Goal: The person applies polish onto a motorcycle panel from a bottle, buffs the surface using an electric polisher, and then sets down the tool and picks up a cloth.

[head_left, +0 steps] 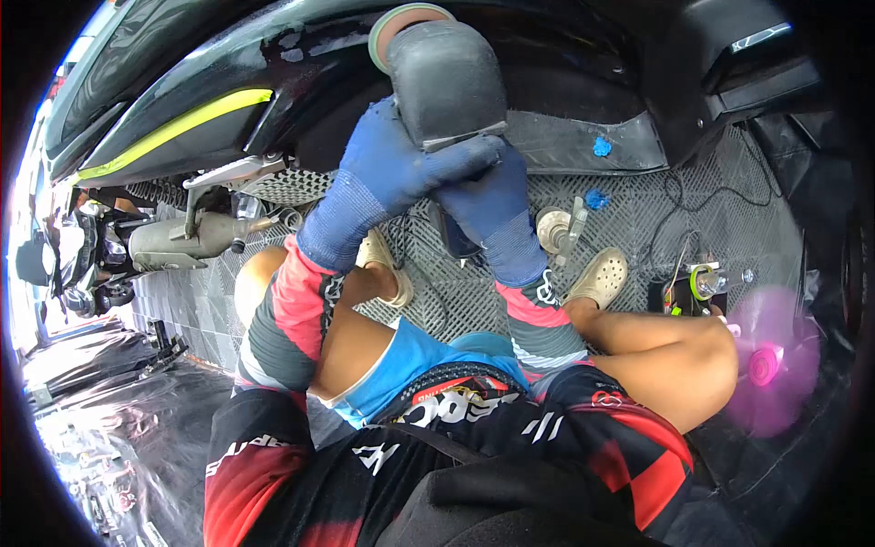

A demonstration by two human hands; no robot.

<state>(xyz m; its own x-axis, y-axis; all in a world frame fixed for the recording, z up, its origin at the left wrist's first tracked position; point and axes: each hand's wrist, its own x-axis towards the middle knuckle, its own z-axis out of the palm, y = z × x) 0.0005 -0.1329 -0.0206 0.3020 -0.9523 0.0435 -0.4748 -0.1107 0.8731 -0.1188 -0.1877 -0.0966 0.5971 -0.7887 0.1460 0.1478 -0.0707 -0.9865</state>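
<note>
Looking on, I saw a dull metal exhaust at left, then a black panel. The gloved left hand wrapped round a black power tool, up in front of that panel; the tool's head half hid its disc pad, and I couldn't tell whether it touched. The right hand gripped lower, partly covered. Far right, a pink fan was blurred.
</note>
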